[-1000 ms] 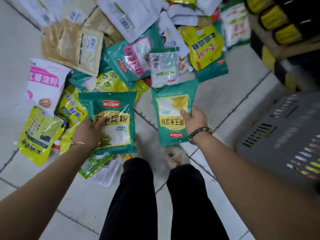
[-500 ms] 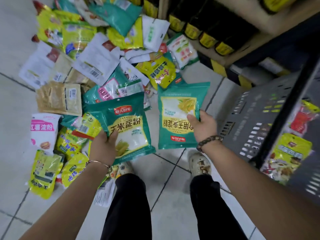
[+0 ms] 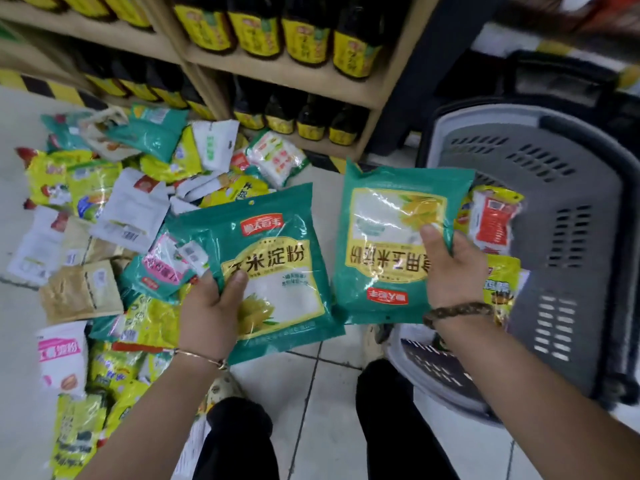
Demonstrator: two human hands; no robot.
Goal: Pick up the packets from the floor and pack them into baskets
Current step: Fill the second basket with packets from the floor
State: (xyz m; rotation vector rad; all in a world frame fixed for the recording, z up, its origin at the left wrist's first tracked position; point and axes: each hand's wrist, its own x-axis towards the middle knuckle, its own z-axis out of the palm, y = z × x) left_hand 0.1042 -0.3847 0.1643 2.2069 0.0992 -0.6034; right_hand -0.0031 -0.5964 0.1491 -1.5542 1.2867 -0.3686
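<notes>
Two at once: grips a glossy teal plastic starch packet with a red logo at its top (image 3: 277, 271) in the left hand (image 3: 207, 313), thumb curled over the lower left part of the front, fingers hidden behind. Holds it upright and clear of the pale tiled floor (image 3: 311, 393), print facing the camera. Pinches a second teal plastic starch packet (image 3: 388, 244) in the right hand (image 3: 453, 268), thumb pressed on the front near the right edge, fingers folded round the back. Carries this one upside down, red logo at the bottom. Holds both side by side, near each other but apart, the second one's right edge overlapping the left rim of a grey slotted plastic basket (image 3: 571, 237) in this view.

Already in that basket: a red-and-white sachet (image 3: 495, 220) and a yellow printed packet (image 3: 502, 282), partly hidden behind the right hand. On the floor to the left, a loose heap of green, yellow, white and tan packets (image 3: 104, 220), many overlapping. Behind the heap, a wooden shelf (image 3: 311, 81) stocked with dark bottles with yellow labels (image 3: 304, 39). Wears a beaded bracelet (image 3: 457, 311) on the right wrist and a thin gold bangle (image 3: 201, 356) on the left.
</notes>
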